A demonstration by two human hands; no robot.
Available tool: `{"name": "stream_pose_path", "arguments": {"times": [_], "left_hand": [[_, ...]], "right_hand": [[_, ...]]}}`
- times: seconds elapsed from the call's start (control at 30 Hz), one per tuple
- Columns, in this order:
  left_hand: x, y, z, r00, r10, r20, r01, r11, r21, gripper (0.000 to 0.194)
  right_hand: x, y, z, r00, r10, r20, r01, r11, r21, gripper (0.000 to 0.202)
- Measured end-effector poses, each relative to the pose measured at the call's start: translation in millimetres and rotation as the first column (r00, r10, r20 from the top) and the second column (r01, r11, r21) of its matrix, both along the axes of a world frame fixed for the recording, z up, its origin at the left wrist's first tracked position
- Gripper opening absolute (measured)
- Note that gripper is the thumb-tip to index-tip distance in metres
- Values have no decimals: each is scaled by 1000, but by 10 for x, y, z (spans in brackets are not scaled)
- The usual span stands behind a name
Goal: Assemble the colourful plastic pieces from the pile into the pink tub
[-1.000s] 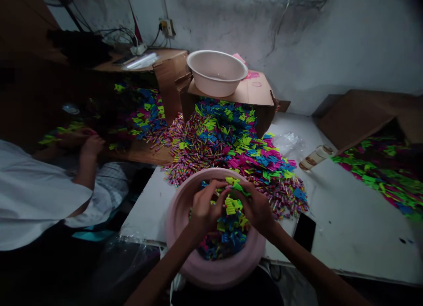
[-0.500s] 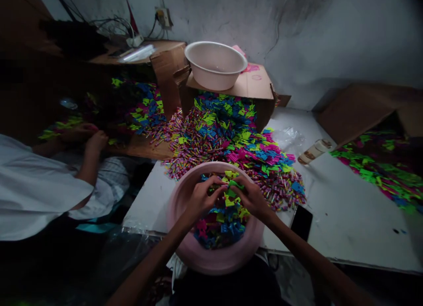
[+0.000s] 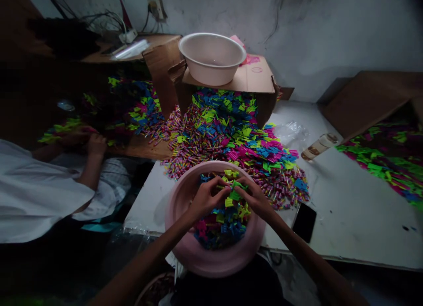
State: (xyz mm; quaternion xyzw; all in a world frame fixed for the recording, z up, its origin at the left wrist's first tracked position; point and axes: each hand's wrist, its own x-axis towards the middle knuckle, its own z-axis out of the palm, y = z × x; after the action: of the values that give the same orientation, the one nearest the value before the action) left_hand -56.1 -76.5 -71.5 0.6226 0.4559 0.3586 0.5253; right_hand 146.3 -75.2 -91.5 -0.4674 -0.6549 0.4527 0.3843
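Both of my hands meet over a pink basin [image 3: 185, 253] that holds many small blue, yellow and pink plastic pieces [image 3: 228, 226]. My right hand [image 3: 256, 198] pinches a bright green plastic piece [image 3: 235, 190]. The fingers of my left hand [image 3: 208, 196] are pressed together just left of that piece, on something too small to make out. Behind the basin spreads a heap of small striped wrapped sticks [image 3: 194, 143] with pink, blue and yellow plastic pieces [image 3: 244, 143] beside and over them.
A white basin [image 3: 211, 72] stands on a cardboard box [image 3: 261, 79]. To the right are a bottle [image 3: 319, 147], a black phone [image 3: 304, 222] and another box of pieces [image 3: 370, 101]. At left, a person in a white top [image 3: 36, 191] handles pieces.
The camera view has shifted slightly. My hands stay together over the basin, and the green piece shows a little more between my fingers.
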Motion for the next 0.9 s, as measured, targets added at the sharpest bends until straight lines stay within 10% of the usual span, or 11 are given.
{"name": "stream_pose_path", "arguments": {"times": [0.17,0.37,0.5,0.7,0.9], "left_hand": [[-75,298,44,968,-126,-215,159,977,143,34],[-768,1347,-226,797,87,-598,182,909,375,51],[-1106,1854,-606,699,-69,-712,382,877,290,66],[-831,2057,-1122,639,-78,-765,416,872,258,44],[-530,2266,-1226,727,-42,-686,240,950,197,34]], "right_hand": [[125,116,37,995,-5,-95,-4,996,-94,28],[410,401,-6,984,164,72,-163,986,-13,29],[478,851,-278,916,-151,371,57,966,252,28],[207,1651,-760,845,-187,501,7,941,338,31],[20,1906,-969,773,-205,600,11,950,311,31]]}}
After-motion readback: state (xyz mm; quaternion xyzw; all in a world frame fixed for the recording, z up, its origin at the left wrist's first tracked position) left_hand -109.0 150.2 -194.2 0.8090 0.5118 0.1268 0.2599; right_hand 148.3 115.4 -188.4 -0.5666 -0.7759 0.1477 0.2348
